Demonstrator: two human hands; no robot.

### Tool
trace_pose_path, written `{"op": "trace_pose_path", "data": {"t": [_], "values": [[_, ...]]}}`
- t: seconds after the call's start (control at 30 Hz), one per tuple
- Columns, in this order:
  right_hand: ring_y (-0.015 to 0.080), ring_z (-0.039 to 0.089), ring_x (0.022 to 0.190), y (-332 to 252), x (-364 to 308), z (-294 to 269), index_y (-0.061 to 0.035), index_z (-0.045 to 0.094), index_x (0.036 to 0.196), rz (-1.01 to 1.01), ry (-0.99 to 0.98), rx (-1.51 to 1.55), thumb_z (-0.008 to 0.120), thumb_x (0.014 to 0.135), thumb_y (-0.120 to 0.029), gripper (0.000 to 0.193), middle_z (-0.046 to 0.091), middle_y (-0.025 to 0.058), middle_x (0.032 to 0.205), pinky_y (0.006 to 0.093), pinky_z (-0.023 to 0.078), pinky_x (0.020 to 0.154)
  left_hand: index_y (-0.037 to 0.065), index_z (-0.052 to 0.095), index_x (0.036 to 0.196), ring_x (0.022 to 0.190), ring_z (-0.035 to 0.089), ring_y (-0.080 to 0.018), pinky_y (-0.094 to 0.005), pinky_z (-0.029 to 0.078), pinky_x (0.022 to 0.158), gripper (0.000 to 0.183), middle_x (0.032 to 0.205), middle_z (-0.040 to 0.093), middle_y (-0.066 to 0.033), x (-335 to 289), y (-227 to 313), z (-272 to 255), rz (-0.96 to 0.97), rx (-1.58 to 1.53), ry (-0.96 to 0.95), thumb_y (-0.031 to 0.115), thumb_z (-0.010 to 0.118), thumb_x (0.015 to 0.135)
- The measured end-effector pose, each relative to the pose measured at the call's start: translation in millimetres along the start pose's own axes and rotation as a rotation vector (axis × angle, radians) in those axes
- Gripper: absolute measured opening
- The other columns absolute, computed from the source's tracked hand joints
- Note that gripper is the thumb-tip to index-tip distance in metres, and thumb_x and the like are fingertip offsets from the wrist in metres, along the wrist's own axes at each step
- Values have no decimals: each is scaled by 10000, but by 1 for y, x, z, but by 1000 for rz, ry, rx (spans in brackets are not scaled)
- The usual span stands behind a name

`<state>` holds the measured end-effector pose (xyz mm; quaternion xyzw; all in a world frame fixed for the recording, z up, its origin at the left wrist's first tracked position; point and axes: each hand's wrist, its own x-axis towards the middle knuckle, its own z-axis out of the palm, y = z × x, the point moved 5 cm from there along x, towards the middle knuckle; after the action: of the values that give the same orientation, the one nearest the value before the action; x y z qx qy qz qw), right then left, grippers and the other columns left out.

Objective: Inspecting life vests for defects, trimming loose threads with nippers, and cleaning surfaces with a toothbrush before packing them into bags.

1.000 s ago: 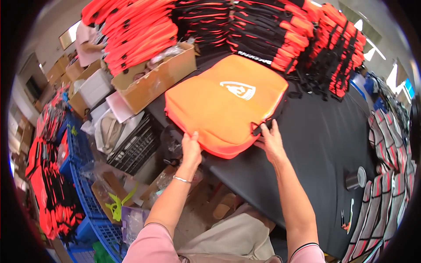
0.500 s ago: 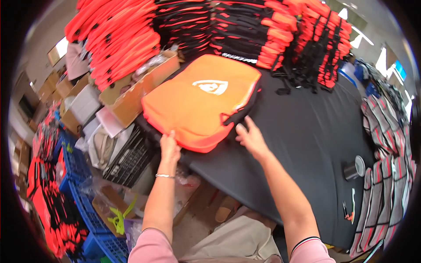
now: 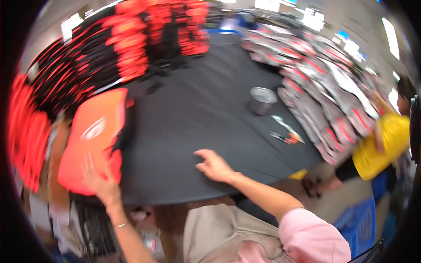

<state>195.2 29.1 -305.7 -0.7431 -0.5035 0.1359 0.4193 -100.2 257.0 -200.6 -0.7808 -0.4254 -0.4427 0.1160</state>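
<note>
An orange bag with a white emblem and black sides lies at the left end of the black table. My left hand rests on its near part, fingers spread, a thin bracelet at the wrist. Over the black tabletop, right of the bag, is my right hand; its forefinger stretches out to the left, and nothing shows in its grasp. Motion blurs both the bag and the left fingers.
Tall stacks of orange-and-black bags line the far left. Grey pieces with red trim are piled at the right. A dark cup and small cutters sit on the table. A person in yellow is at the far right.
The view has swung right, so the bag now appears farther left. My left hand has gone from gripping the bag's near edge to lying on top; my right hand has moved away from the bag.
</note>
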Motion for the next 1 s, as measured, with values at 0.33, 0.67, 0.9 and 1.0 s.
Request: {"op": "trace_pose_path", "data": {"t": [0.33,0.67,0.9,1.0], "values": [[277,664,990,-10,-123,-249,-41,631,1176,65,523,-141,650,898,-59,279,626,169,1195,351,552,846,162,512,1437,1202,571,-296,-450,411,1010,449,1321,618,-97,-29,-40,82,32,159,-311,337,507,1023],[335,629,1031,23,-137,-581,-64,685,988,531,752,-1616,691,838,-264,251,688,156,1054,475,475,880,31,591,1313,1235,563,-306,-490,374,1067,334,1329,615,-113,-54,38,25,243,-174,-59,80,533,988],[388,678,1028,81,-171,-622,-79,707,1058,858,875,-1096,493,941,-330,350,702,230,1062,491,523,904,32,663,1180,1070,640,-266,-515,312,1146,273,1092,682,-102,-78,122,27,292,-380,-278,-35,549,941],[425,672,1001,32,-175,-629,-90,694,1019,755,1173,-1101,473,938,-328,335,700,223,1056,517,527,876,29,682,1144,1018,653,-254,-522,307,1147,270,1041,687,-96,-70,144,13,258,-446,-273,-59,543,931]]}}
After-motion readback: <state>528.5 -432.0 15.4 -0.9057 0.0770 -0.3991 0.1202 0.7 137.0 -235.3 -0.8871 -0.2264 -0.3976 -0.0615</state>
